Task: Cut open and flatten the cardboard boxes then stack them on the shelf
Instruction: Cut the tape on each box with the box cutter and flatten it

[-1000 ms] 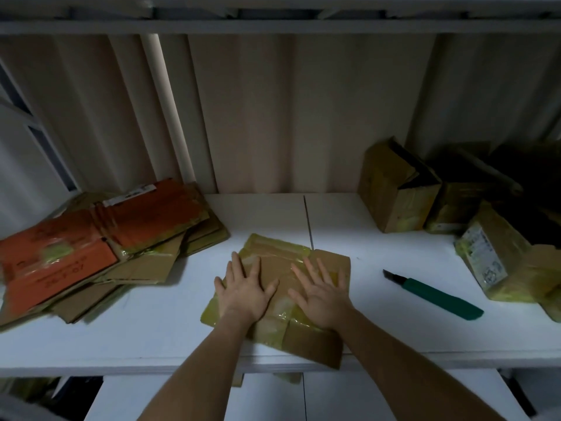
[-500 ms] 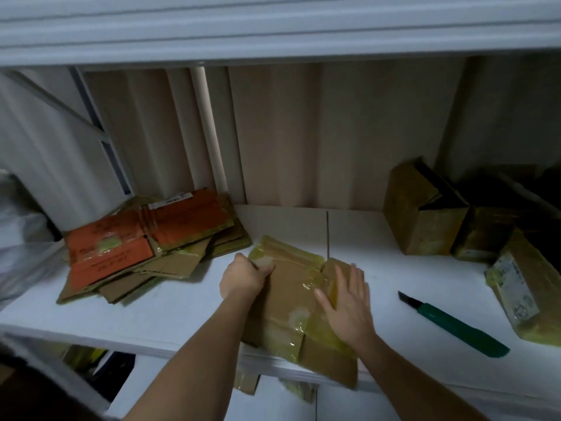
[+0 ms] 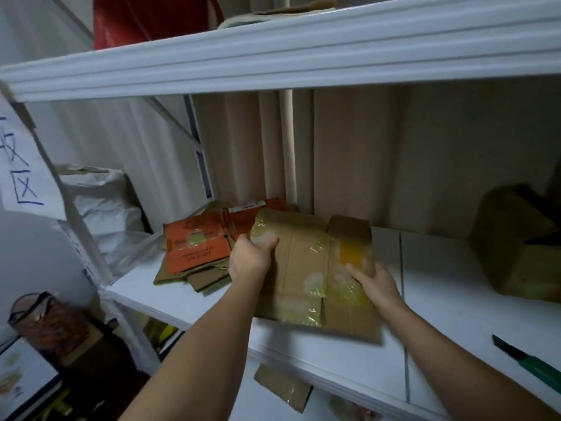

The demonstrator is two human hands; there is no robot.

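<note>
A: A moment ago both your palms were pressing the flattened box (image 3: 306, 268) flat on the shelf (image 3: 449, 338). Now your left hand (image 3: 247, 258) has curled round its far-left corner and your right hand (image 3: 375, 285) grips the right edge, thumb on top, and the sheet is lifted and tilted over the shelf's front edge.

B: So flattening looks done?

A: I'd judge so. You seem to be carrying it toward the stack of flattened boxes (image 3: 197, 253) at the shelf's left end, the orange-printed ones.

B: Anything in the way?

A: The path leftward looks open. The utility knife (image 3: 528, 364) lies near the front-right edge, well apart from your hands. An uncut cardboard box (image 3: 516, 244) waits at the right rear. A cardboard scrap (image 3: 282, 387) sits below the shelf; mind more tape doesn't snag.
</note>
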